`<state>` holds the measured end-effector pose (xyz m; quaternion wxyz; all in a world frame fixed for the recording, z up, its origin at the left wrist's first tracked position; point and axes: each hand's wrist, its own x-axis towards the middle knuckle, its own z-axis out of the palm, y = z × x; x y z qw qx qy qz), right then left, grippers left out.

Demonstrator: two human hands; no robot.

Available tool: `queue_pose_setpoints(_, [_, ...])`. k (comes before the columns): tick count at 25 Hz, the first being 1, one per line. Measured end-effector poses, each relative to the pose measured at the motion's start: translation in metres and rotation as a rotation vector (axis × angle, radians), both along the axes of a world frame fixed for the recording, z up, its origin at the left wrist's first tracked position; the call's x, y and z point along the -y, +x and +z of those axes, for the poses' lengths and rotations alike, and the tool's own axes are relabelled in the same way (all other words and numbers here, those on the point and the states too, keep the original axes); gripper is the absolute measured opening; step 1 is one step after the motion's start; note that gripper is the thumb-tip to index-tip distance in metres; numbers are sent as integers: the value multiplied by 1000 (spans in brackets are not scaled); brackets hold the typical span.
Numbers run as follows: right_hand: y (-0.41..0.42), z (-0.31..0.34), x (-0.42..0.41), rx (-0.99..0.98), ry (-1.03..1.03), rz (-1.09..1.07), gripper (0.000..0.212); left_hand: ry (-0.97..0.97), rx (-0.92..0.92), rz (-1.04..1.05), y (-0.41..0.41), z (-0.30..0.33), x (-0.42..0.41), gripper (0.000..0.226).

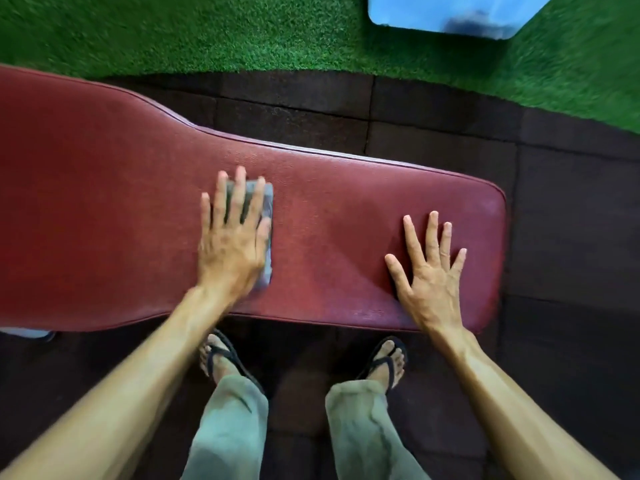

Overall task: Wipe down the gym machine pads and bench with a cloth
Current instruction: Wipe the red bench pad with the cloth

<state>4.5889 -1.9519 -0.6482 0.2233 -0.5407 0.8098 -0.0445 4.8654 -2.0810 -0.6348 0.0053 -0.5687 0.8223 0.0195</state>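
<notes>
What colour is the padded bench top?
Dark red padded bench top, shown in the head view.

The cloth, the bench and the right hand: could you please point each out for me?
cloth [267, 216]: head view, its grey edge beside the left hand.
bench [104, 188]: head view, bare red padding.
right hand [431, 271]: head view, its back.

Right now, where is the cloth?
In the head view, the grey cloth lies flat under the left hand mid-bench, left of the bare right hand.
</notes>
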Motion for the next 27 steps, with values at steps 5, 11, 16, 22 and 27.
queue_pose_setpoints(5, [-39,-10,-14,22,-31,40,68,56,-125,-78,-160,-10,-37,59])
queue_pose_setpoints(11, [-52,-17,-32,66,-59,18,67,54,49,-289,-71,-6,-98,60])
queue_pose_setpoints(16, [-53,-17,-33,93,-78,24,66,45,-91,111,-133,-12,2,59])
queue_pose_setpoints(22, [-74,-12,-48,227,-149,-46,60,218,-169,-272,-226,-20,-107,58])
queue_pose_setpoints(27, [-58,3,-57,397,-304,-288,54,199,-212,-144,-159,-8,-62,60])
